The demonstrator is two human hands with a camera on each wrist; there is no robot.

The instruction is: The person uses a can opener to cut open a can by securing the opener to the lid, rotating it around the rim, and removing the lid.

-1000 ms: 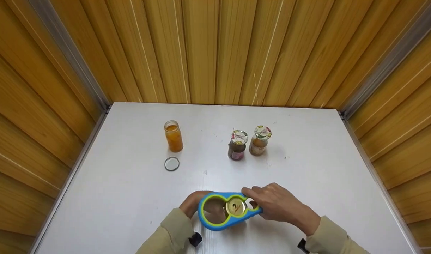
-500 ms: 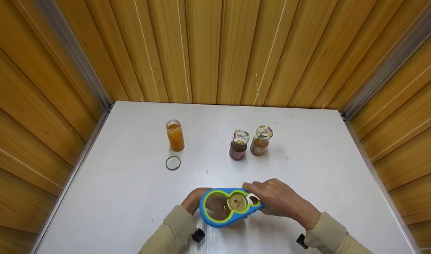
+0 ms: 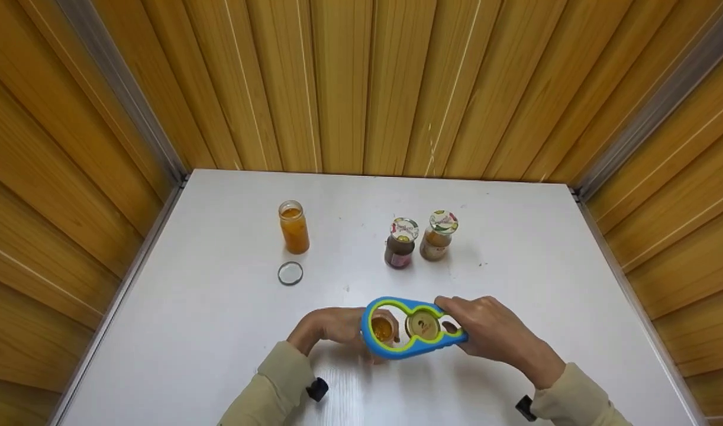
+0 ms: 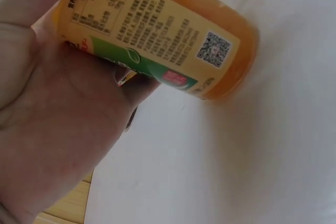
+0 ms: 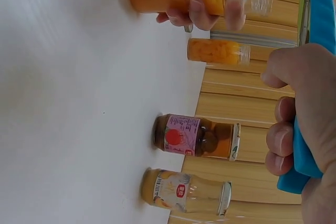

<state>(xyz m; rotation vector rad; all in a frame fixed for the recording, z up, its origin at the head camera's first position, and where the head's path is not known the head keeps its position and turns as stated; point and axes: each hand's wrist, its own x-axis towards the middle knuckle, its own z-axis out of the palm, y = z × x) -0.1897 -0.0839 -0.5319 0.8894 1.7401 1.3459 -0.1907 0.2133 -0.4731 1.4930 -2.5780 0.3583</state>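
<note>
My left hand (image 3: 338,324) grips a glass jar of orange fruit (image 4: 157,35), its fingers wrapped round the side. In the right wrist view the jar's glass mouth shows bare. A blue and lime-green jar opener (image 3: 410,350) is held by its handle end in my right hand (image 3: 493,330). Inside the opener's smaller ring sits a gold lid (image 3: 423,325). The opener is over the jar in the head view, and orange fruit shows through its larger ring.
Behind on the white table (image 3: 190,307) stands another lidless orange fruit jar (image 3: 294,232), with an upturned lid (image 3: 290,273) near it. Right of these are a dark fruit jar (image 3: 399,251) and a pale yellow fruit jar (image 3: 435,244), both lidded. Wood-patterned walls (image 3: 338,89) surround the table.
The gold lid has come off the jar and moved right with the opener in my right hand. My left hand and its jar are now apart from the lid.
</note>
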